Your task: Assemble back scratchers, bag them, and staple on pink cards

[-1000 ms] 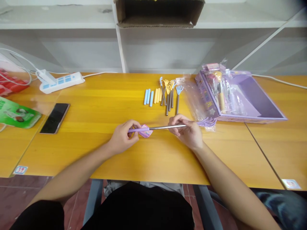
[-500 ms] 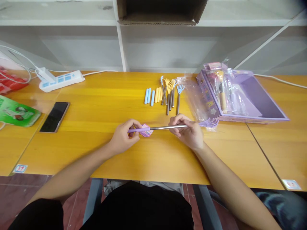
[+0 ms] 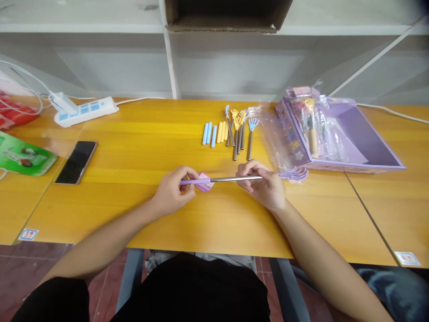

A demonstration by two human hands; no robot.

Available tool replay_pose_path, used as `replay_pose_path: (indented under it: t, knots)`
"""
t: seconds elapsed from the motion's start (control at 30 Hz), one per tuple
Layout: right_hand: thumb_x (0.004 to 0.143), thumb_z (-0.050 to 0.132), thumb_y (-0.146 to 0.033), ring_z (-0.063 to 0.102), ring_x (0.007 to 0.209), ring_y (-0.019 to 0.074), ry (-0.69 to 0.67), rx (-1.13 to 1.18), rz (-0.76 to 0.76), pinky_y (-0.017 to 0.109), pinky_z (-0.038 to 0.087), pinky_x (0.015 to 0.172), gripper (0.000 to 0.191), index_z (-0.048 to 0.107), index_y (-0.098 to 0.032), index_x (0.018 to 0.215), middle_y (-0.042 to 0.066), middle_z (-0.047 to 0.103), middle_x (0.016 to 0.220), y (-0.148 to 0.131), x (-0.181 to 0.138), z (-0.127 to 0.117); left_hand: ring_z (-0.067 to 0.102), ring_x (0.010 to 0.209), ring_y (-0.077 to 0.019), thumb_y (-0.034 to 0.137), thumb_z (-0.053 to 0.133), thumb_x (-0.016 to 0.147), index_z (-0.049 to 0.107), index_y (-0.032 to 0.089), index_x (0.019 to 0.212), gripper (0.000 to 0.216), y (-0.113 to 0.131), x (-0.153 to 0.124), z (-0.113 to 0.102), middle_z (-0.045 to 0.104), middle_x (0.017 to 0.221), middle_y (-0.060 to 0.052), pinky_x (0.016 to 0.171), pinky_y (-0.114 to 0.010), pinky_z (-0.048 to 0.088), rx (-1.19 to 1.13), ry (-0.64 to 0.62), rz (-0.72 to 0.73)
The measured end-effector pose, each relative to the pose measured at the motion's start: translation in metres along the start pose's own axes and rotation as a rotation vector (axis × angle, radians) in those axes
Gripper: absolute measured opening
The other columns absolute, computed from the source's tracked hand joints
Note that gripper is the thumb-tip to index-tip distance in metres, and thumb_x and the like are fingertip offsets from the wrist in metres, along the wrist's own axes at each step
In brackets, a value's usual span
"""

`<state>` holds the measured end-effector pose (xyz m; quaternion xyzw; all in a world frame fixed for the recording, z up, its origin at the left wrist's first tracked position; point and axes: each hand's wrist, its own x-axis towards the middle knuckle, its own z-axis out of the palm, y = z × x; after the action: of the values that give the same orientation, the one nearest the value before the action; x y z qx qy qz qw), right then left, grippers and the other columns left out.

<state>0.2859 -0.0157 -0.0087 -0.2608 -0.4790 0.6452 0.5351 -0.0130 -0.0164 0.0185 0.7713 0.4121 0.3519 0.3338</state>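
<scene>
A purple back scratcher (image 3: 231, 179) stretches level between my two hands, its metal rod drawn across the middle. My left hand (image 3: 176, 190) is closed round the purple handle, where a small pink-and-purple card tag (image 3: 205, 182) shows beside or behind the grip. At the other end my right hand (image 3: 263, 184) pinches the rod, and the purple claw head pokes out past it. Beyond the hands lie several blue and yellow scratchers (image 3: 239, 134) with metal rods. Next to them are blue handle tubes (image 3: 209, 134) and yellow handle tubes (image 3: 222, 132).
A purple box (image 3: 355, 134) holding wrapped items stands at the right, with clear plastic bags (image 3: 273, 134) beside it. At the left are a phone (image 3: 76, 163), a white power strip (image 3: 89, 112) and a green packet (image 3: 27, 154). A cardboard box (image 3: 228, 18) sits on the shelf above.
Both hands keep their hold on the back scratcher and barely move. The claw end shifts very slightly right, along with a small shift of the whole view.
</scene>
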Motion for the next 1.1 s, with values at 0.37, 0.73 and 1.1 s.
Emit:
replay_pose_path:
  t: [0.37,0.73,1.1]
  knots:
    - [0.101,0.059,-0.046,0.042,0.052,0.0136,0.008,-0.012,0.013,0.029,0.031,0.055,0.029,0.073,-0.022,0.095,-0.001,0.055,0.067,-0.001,0.000,0.004,0.052,0.059,-0.0088,0.007,0.059,0.080,0.064,0.021,0.103,0.027,0.003,0.001,0.000,0.068,0.078,0.005,0.059,-0.022,0.041,-0.004,-0.006,0.008]
    - [0.104,0.056,-0.045,0.042,0.053,0.0130,-0.025,0.004,0.006,0.028,0.030,0.053,0.028,0.072,-0.022,0.097,-0.001,0.054,0.068,0.000,-0.001,0.007,0.053,0.058,-0.0089,0.007,0.058,0.082,0.062,0.021,0.103,0.026,0.008,0.000,0.002,0.072,0.080,0.003,0.058,-0.022,0.041,-0.038,0.000,0.020]
    - [0.102,0.060,-0.051,0.039,0.052,0.0139,-0.012,-0.015,0.022,0.028,0.029,0.052,0.029,0.068,-0.024,0.095,-0.003,0.049,0.066,0.005,-0.002,0.009,0.054,0.057,-0.0097,0.007,0.059,0.081,0.062,0.022,0.103,0.026,0.011,-0.001,0.001,0.072,0.077,0.003,0.057,-0.023,0.041,-0.024,0.002,0.014]
